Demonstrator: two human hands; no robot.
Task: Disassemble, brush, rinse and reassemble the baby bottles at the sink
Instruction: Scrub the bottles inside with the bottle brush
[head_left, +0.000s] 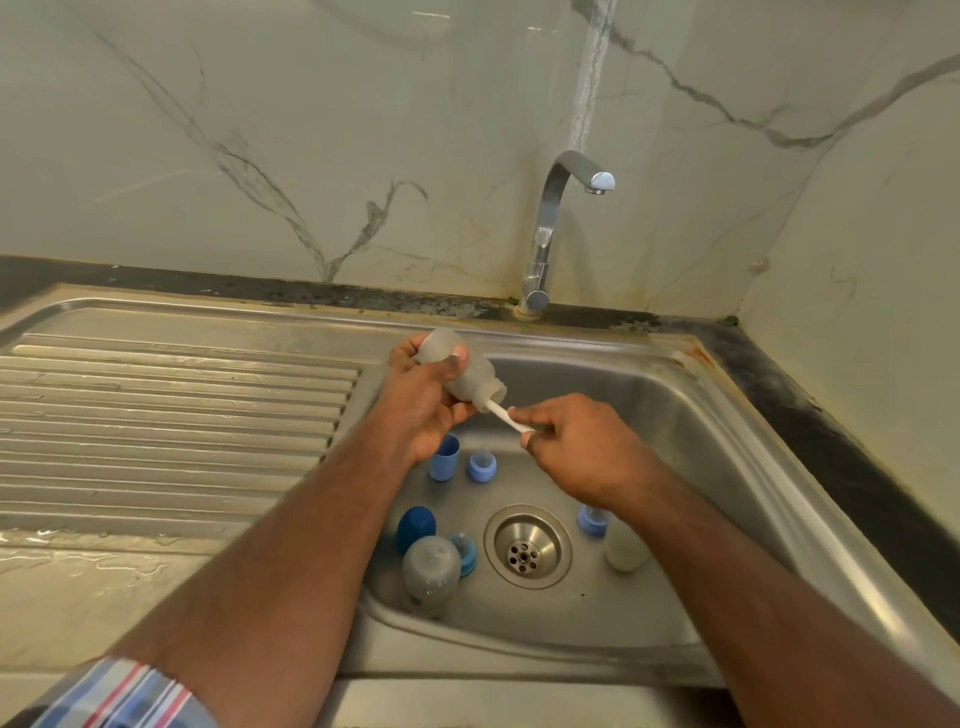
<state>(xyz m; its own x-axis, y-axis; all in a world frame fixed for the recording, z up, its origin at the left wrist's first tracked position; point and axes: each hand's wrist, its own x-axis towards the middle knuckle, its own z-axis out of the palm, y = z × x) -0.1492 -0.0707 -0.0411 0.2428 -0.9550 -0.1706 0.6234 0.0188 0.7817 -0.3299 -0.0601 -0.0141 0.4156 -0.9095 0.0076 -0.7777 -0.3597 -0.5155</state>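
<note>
The left hand (423, 402) is wrapped around the body of a frosted, translucent plastic baby bottle (460, 366), thumb across its side and fingers curled behind, holding it tilted with the base up toward the back rim of the stainless steel sink (753, 415) and the open neck pointing down and to the right. The right hand (574, 444) pinches the thin white handle of a bottle brush (506, 414) between thumb and fingertips; the handle runs into the bottle's neck and the brush head is hidden inside. Bottle and brush are both held in the air over the back left part of the basin. An empty plastic bottle like this is probably light and fairly stiff, not fragile, but likely slippery when wet, so a full wrap around the mid-body, as here, seems the safest hold; the slim handle may flex and is probably best pinched near its end for twisting. Below, on the basin floor, a light blue cap (443, 457) and a light blue screw ring (481, 466) stand near the back left; a dark blue domed cap (415, 527), a second frosted bottle (431, 569) lying toward the front left corner and another blue ring (465, 553) sit left of the round metal drain (527, 545); a further blue ring (592, 519) and a pale whitish bottle (626, 548) lie right of it, partly hidden by the right forearm. The chrome tap (553, 223) stands at the back edge, with no water visibly running.
</note>
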